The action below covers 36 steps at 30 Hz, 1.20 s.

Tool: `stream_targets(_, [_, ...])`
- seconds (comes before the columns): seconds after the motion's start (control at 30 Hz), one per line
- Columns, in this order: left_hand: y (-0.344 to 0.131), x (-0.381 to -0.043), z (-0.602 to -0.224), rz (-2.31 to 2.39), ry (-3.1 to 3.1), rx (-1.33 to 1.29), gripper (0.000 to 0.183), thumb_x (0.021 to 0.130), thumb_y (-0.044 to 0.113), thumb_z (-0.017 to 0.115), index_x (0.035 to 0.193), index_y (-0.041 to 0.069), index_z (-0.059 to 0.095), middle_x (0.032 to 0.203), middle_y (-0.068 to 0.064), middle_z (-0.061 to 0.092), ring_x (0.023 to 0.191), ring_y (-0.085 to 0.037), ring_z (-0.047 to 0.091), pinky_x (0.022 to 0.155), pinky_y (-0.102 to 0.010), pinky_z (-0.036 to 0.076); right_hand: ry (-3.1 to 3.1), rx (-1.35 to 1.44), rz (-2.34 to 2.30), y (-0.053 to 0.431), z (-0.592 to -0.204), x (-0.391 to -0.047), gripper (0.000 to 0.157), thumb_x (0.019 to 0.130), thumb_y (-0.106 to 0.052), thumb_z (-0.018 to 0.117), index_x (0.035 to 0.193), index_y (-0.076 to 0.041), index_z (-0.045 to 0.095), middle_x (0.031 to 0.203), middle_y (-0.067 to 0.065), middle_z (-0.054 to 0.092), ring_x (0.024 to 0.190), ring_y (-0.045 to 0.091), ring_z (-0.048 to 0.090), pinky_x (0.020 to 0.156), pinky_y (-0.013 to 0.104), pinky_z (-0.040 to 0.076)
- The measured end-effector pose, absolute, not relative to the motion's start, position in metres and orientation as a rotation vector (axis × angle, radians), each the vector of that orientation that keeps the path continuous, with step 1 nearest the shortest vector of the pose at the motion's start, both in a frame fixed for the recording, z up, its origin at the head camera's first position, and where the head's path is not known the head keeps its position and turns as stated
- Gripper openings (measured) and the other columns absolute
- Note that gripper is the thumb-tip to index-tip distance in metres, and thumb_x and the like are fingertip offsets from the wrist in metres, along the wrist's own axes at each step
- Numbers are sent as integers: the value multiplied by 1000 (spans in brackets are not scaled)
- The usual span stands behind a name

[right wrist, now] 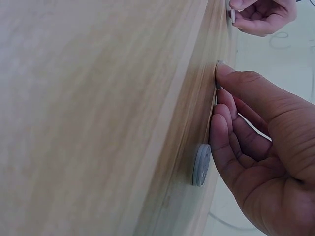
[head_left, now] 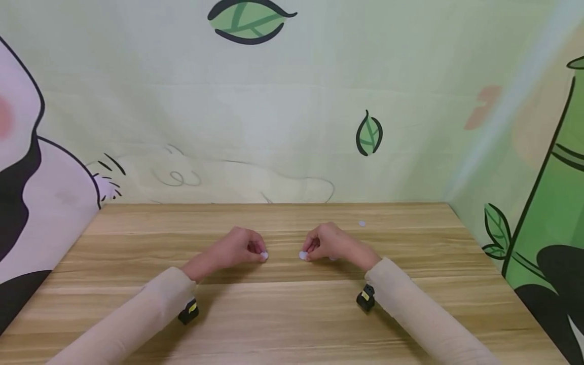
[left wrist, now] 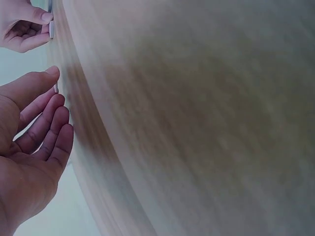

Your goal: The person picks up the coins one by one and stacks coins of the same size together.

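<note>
My left hand [head_left: 234, 247] pinches a small pale coin [head_left: 264, 255] between thumb and fingertips, low over the wooden table. Only a thin edge of that coin [left wrist: 56, 88] shows in the left wrist view. Facing it, a short gap away, my right hand [head_left: 332, 242] pinches another coin [head_left: 303, 255] at the tabletop. Beneath the right hand lie silver-grey coins [right wrist: 201, 165], two stacked flat by the look of their edges; in the head view the hand mostly hides them. The remaining fingers of both hands are loosely curled.
One more pale round piece [head_left: 362, 223] lies toward the back right of the wooden table [head_left: 283, 324]. Behind the table's far edge hangs a printed cloth backdrop [head_left: 292, 101] with leaves. Dark wrist cameras [head_left: 366, 298] sit below both sleeves.
</note>
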State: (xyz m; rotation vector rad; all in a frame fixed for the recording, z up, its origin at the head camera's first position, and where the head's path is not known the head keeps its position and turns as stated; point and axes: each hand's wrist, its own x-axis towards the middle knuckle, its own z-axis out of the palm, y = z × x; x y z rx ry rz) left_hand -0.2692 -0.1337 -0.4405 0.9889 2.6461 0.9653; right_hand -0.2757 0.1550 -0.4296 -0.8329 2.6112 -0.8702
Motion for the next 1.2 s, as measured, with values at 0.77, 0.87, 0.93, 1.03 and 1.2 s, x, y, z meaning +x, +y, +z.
stream_targets(0.77, [-130, -273, -443, 1023, 2597, 930, 11, 83, 12, 85, 85, 6, 75, 75, 4, 69, 71, -5, 60, 66, -21, 52, 2592, -839, -890, 155, -430, -275, 10, 82, -8, 85, 88, -6, 77, 79, -3, 73, 71, 2, 63, 65, 17, 52])
stream_targets(0.87, [-129, -273, -443, 1032, 2588, 894, 10, 84, 11, 84, 85, 6, 75, 76, 3, 69, 72, -6, 59, 66, -21, 52, 2594, -827, -884, 154, -430, -275, 10, 82, -8, 85, 88, -6, 77, 78, -3, 73, 71, 2, 63, 65, 17, 52])
stream_targets(0.93, [-129, -273, -443, 1028, 2589, 877, 10, 84, 11, 84, 85, 6, 76, 76, 3, 69, 72, -6, 59, 66, -21, 52, 2601, -820, -867, 153, -430, -275, 10, 83, -8, 84, 89, -6, 77, 78, -3, 72, 71, 2, 62, 66, 17, 52])
stream_targets(1.03, [-129, -273, -443, 1024, 2589, 859, 10, 85, 12, 84, 85, 6, 76, 76, 4, 69, 72, -6, 59, 66, -21, 51, 2610, -812, -836, 153, -431, -274, 10, 84, -9, 83, 91, -6, 76, 79, -4, 71, 72, 3, 61, 66, 18, 52])
stream_targets(1.2, [-129, -272, -440, 1020, 2580, 849, 11, 84, 11, 84, 84, 6, 75, 74, 4, 68, 71, -6, 58, 66, -21, 51, 2627, -840, -806, 152, -432, -271, 10, 86, -9, 81, 94, -7, 76, 80, -5, 69, 73, 5, 60, 67, 19, 52])
